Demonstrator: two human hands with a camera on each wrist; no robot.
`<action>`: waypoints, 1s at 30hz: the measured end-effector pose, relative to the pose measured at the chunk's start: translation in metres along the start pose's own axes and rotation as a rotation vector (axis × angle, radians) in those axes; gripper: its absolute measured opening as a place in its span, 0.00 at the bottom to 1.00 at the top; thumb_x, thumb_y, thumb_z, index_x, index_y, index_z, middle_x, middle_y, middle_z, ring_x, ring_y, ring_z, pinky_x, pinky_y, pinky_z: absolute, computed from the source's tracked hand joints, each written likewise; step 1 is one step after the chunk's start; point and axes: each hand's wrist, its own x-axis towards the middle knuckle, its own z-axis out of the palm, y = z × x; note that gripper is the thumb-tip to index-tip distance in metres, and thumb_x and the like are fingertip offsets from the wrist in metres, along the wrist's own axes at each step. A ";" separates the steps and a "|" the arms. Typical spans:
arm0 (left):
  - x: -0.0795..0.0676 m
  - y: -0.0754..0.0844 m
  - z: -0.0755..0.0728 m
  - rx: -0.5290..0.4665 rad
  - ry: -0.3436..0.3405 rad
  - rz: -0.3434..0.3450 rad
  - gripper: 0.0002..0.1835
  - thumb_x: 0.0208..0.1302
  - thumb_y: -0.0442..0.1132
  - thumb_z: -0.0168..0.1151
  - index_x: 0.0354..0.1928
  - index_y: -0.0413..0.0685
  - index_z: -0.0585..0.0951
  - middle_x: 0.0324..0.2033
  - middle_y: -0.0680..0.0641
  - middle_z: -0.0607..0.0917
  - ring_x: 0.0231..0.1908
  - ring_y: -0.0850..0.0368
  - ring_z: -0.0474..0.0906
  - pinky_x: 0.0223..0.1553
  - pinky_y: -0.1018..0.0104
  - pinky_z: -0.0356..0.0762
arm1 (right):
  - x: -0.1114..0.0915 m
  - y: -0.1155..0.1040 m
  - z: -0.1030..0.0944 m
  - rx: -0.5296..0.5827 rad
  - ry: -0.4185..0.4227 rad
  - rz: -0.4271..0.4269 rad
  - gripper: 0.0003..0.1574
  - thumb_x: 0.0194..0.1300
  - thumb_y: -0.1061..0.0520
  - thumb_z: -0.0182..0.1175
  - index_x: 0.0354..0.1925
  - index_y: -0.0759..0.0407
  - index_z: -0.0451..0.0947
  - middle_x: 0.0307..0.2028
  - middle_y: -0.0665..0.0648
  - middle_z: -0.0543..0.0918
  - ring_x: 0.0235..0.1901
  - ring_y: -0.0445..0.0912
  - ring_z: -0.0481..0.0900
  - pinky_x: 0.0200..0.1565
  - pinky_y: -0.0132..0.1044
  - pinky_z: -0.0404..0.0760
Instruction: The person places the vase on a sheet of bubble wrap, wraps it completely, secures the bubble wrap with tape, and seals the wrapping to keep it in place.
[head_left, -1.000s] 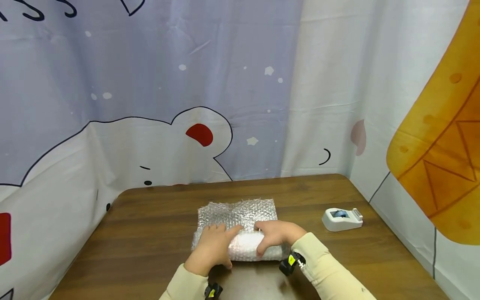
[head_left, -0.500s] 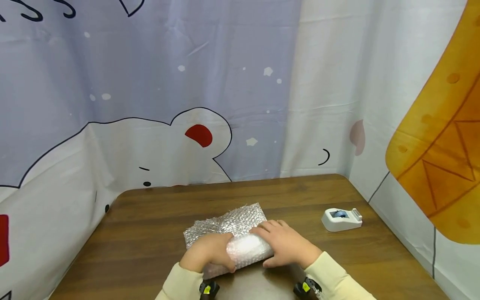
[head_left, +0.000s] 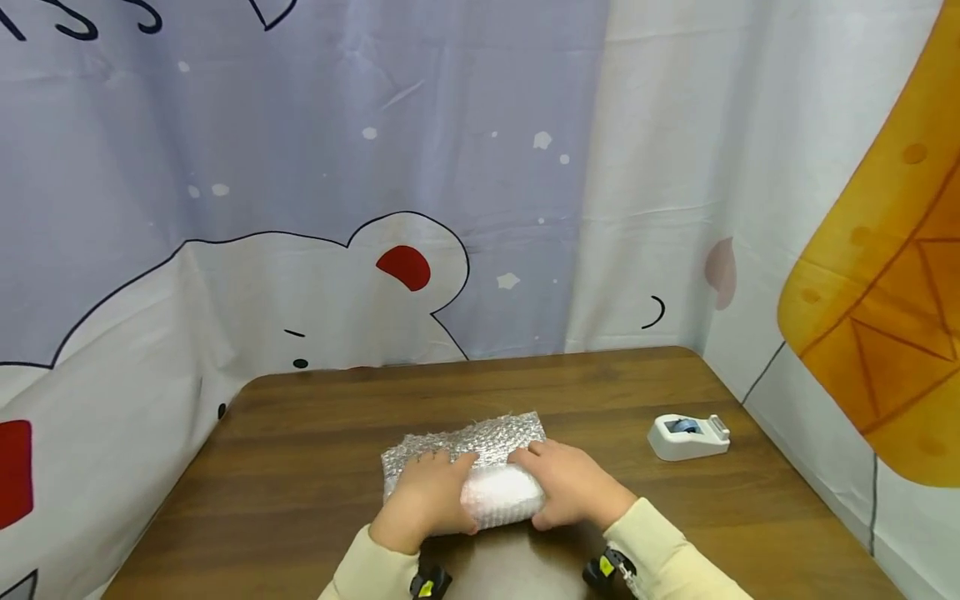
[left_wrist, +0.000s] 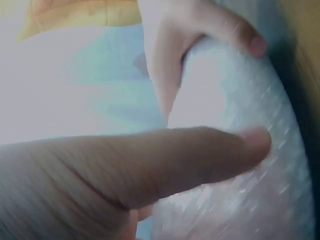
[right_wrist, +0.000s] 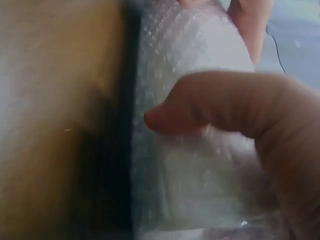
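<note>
A bubble wrap roll (head_left: 501, 497) lies near the table's front, slightly tilted, its right end a little farther away. A flat flap (head_left: 491, 440) of the same wrap extends behind it. My left hand (head_left: 427, 498) grips the left part, thumb on the near side. My right hand (head_left: 576, 485) holds the right end in the same way. In the left wrist view, the left thumb crosses the rounded bubble wrap (left_wrist: 235, 95). Up close in the right wrist view, the right thumb presses the wrap (right_wrist: 195, 175). Whatever is inside the roll cannot be made out.
A white tape dispenser (head_left: 688, 438) with a blue roll sits at the right of the wooden table (head_left: 300, 467). A printed curtain (head_left: 510, 183) hangs behind the table and along its sides.
One second ago the roll lay nearly level; it then turned with its left end nearer and has now swung partly back. The flap behind looks shorter. The right hand shifted its grip toward the end.
</note>
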 end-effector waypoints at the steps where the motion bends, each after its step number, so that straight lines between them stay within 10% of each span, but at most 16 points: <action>1: 0.000 0.003 0.000 0.026 0.015 0.002 0.53 0.31 0.62 0.73 0.65 0.55 0.64 0.53 0.40 0.72 0.55 0.39 0.66 0.54 0.41 0.60 | 0.002 0.001 -0.001 0.027 -0.025 0.024 0.48 0.22 0.43 0.69 0.51 0.46 0.71 0.37 0.45 0.75 0.34 0.42 0.72 0.34 0.39 0.75; 10: 0.006 0.009 0.010 0.155 0.117 -0.007 0.61 0.23 0.62 0.76 0.67 0.54 0.60 0.53 0.40 0.72 0.55 0.40 0.65 0.57 0.40 0.55 | 0.017 0.014 -0.011 0.429 -0.295 0.205 0.46 0.21 0.47 0.71 0.48 0.51 0.74 0.38 0.43 0.78 0.37 0.41 0.75 0.38 0.36 0.74; 17: 0.012 0.007 0.013 0.212 0.153 -0.010 0.58 0.20 0.59 0.78 0.63 0.54 0.64 0.52 0.42 0.73 0.53 0.42 0.67 0.54 0.40 0.58 | 0.019 0.017 -0.015 0.504 -0.336 0.246 0.55 0.22 0.47 0.71 0.56 0.56 0.70 0.50 0.49 0.76 0.49 0.45 0.72 0.48 0.39 0.71; 25: 0.021 -0.006 0.021 0.265 0.195 0.014 0.41 0.23 0.59 0.75 0.46 0.54 0.73 0.38 0.46 0.77 0.40 0.44 0.74 0.41 0.46 0.69 | 0.006 0.007 -0.019 0.231 -0.168 0.116 0.48 0.36 0.41 0.68 0.58 0.50 0.67 0.49 0.51 0.74 0.46 0.45 0.72 0.45 0.42 0.72; 30: 0.022 -0.015 0.016 0.108 0.082 0.007 0.40 0.22 0.60 0.72 0.46 0.53 0.76 0.35 0.49 0.81 0.36 0.46 0.77 0.33 0.46 0.71 | -0.002 -0.005 -0.015 0.005 -0.079 0.042 0.57 0.36 0.34 0.69 0.62 0.52 0.63 0.53 0.54 0.73 0.51 0.52 0.70 0.51 0.51 0.68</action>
